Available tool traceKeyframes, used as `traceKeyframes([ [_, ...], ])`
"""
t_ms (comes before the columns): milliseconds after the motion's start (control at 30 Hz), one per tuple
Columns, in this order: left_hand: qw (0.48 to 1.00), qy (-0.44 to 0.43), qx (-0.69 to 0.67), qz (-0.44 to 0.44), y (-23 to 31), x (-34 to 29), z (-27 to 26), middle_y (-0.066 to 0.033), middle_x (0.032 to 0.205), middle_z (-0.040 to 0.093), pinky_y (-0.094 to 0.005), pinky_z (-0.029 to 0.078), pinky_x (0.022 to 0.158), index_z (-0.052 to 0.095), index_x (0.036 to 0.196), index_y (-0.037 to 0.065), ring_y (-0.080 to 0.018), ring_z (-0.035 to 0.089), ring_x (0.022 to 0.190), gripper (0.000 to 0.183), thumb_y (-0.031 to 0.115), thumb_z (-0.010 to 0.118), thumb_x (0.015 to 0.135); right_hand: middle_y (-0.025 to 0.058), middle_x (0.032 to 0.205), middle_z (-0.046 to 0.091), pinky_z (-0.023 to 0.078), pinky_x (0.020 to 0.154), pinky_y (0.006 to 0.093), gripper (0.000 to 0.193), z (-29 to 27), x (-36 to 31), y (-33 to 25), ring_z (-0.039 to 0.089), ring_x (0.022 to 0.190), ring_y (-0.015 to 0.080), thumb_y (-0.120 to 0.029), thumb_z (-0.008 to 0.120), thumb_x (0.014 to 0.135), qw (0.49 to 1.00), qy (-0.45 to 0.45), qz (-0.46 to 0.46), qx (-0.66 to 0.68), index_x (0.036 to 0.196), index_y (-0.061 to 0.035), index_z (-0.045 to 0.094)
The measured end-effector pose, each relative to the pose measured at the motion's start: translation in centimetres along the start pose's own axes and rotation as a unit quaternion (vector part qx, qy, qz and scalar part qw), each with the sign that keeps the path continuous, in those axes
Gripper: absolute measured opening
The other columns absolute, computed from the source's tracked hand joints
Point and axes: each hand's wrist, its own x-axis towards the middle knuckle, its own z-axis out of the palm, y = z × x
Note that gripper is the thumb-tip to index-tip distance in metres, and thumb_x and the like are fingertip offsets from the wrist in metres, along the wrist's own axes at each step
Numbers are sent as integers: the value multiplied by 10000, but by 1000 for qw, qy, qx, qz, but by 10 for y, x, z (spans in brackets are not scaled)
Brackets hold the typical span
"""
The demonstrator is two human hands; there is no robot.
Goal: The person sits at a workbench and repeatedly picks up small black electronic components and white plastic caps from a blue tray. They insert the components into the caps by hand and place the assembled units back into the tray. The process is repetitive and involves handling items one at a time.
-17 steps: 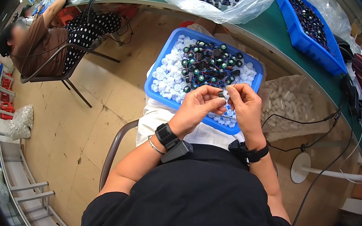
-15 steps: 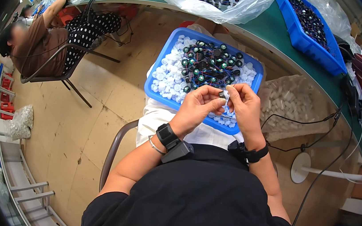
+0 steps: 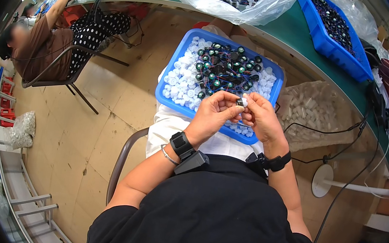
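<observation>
Fingertips of both hands are closed on one small part (image 3: 241, 102), dark on the left with a white end on the right. The left hand (image 3: 215, 113) pinches the dark side between thumb and forefinger; the right hand (image 3: 265, 121) is closed about the white end. Whether the two ends are fully seated cannot be told at this size. Good practice here, in the inspector's judgement, would be to hold the dark side steady, keep both ends in line, press evenly without twisting, and keep any wire out of the pinch. Beneath and just beyond the hands is a blue tray (image 3: 281, 78); white caps (image 3: 176, 83) lie ahead of the left hand, and dark wired pieces (image 3: 219, 69) are heaped ahead of both. Right of the right hand is a clear bag of white pieces (image 3: 311, 111). Farther ahead stands a green table (image 3: 286, 33), bearing a blue bin (image 3: 338, 60) beyond the right hand.
</observation>
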Motion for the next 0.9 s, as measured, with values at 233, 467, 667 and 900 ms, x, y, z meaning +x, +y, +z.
traceKeyframes([
  [233,999,-2,39,26,-1,1,0,-46,872,620,-237,527,701,548,1082,-7,-96,609,781,249,41,658,863,-23,694,483,294,421,177,179,2,2,4,402,514,29,-220,526,967,1000,13,-11,-22,857,-89,475],
  [467,994,3,93,56,-5,2,-1,-33,844,604,-232,517,697,547,1075,-2,-89,596,766,242,28,656,861,-31,656,453,264,425,202,185,9,0,5,359,493,42,-206,519,970,995,29,-44,-80,853,-75,459],
  [667,997,-15,52,48,-4,0,0,-51,892,625,-239,518,704,547,1059,10,-108,616,795,209,40,643,876,20,660,538,358,475,249,197,11,2,13,480,535,76,-168,552,945,885,108,-272,-362,836,-26,470],
  [900,999,-29,-15,3,-7,1,1,-74,894,634,-246,529,712,538,1049,-13,-121,631,790,216,39,648,871,19,655,558,407,482,213,172,24,-8,0,503,530,68,-171,578,931,941,81,-192,-266,859,-29,513],
])
